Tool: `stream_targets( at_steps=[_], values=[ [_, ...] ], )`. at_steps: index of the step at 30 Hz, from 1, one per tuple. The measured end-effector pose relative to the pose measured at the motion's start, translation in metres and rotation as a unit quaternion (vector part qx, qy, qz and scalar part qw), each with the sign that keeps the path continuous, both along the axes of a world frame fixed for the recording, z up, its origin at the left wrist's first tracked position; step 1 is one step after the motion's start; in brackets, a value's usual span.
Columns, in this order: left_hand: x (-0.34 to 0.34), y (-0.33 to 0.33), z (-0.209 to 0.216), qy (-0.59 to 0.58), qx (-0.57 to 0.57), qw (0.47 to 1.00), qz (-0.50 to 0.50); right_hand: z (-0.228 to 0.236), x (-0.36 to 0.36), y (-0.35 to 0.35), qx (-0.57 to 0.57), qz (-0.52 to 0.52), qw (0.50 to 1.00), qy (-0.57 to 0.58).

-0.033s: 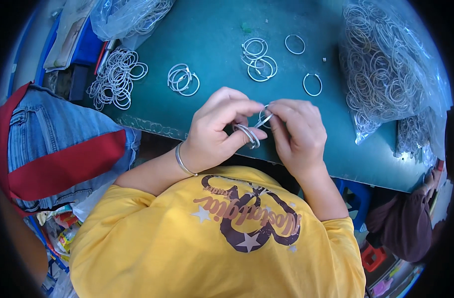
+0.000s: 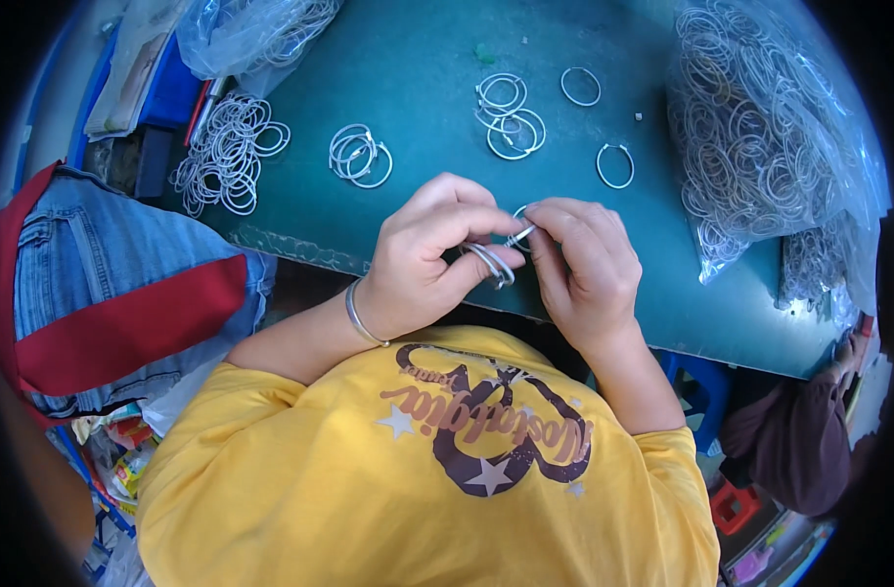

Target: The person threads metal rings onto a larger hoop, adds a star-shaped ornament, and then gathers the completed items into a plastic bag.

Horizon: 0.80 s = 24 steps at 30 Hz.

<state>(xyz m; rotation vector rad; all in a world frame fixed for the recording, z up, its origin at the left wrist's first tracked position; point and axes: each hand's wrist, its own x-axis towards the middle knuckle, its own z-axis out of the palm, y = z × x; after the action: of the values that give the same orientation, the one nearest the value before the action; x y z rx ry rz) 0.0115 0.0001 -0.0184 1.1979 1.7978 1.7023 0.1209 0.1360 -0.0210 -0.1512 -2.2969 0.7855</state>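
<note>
Just above the table's near edge, my left hand [image 2: 432,240] holds several grey wire rings [image 2: 489,264] hooked between its thumb and curled fingers. Pinched by my right hand [image 2: 589,264] is another thin grey ring [image 2: 525,233]. A pale section of that ring spans the small gap between my two hands, where the left fingertips touch it. The fingers hide much of its loop. Beyond my hands, a cluster of linked-looking rings [image 2: 514,134] lies on the green table [image 2: 418,98]. Single rings lie to its right, one ring [image 2: 615,166] nearer and one ring [image 2: 581,87] farther.
A tangled heap of rings [image 2: 227,157] and a smaller ring group [image 2: 359,157] lie at left. A big clear bag of rings [image 2: 750,127] fills the right side. Denim cloth with a red band [image 2: 124,303] sits at left. Another person's dark sleeve [image 2: 794,430] shows at right.
My right fingers have shifted very slightly, and the ring section between my hands now sits a little higher. The left hand and the table items look nearly the same.
</note>
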Motion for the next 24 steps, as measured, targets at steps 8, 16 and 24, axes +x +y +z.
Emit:
stream_targets(
  at_steps=[8,16,24],
  values=[
    [0.0,-0.005,-0.003,-0.137,0.001,0.99,-0.042,0.004,0.017,0.001,-0.206,0.042,0.977,-0.046],
    [0.001,-0.005,-0.009,-0.284,0.032,0.955,-0.085,0.011,0.021,-0.001,-0.211,0.057,0.975,-0.035],
    [0.002,-0.003,-0.002,-0.131,-0.015,0.99,-0.057,0.005,0.023,-0.002,-0.357,0.028,0.934,-0.007]
  ],
)
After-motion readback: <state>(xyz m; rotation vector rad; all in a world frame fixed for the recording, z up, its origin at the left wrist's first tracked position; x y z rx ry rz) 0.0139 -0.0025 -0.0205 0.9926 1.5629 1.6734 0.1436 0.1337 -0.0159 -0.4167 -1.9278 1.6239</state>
